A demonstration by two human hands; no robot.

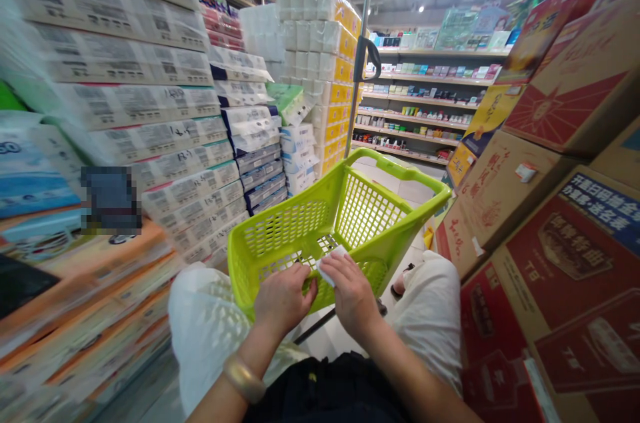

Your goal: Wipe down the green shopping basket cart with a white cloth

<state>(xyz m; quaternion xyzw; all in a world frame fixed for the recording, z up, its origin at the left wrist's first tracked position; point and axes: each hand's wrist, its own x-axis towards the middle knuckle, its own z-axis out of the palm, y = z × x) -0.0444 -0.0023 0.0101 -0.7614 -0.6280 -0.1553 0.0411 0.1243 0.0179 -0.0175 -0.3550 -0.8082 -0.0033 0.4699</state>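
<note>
Both my hands are over the near rim of a lime-green plastic shopping basket (285, 233) with a lattice of square holes. My left hand (284, 298) rests with its fingers curled on that rim, and a gold-coloured bangle (244, 378) sits on its wrist. My right hand (353, 295) pinches a small white piece of paper or tissue (329, 266) at its fingertips, right beside my left hand. The basket's bottom shows nothing lying in it, though my hands hide its near part.
Tall stacks of wrapped paper packs (150, 96) rise close on the left, and printed red-and-tan cartons (550, 263) wall the right. A metal pole (361, 76) with a black handle stands beyond the basket. Store shelves of small boxes (420, 96) line the far end of the aisle.
</note>
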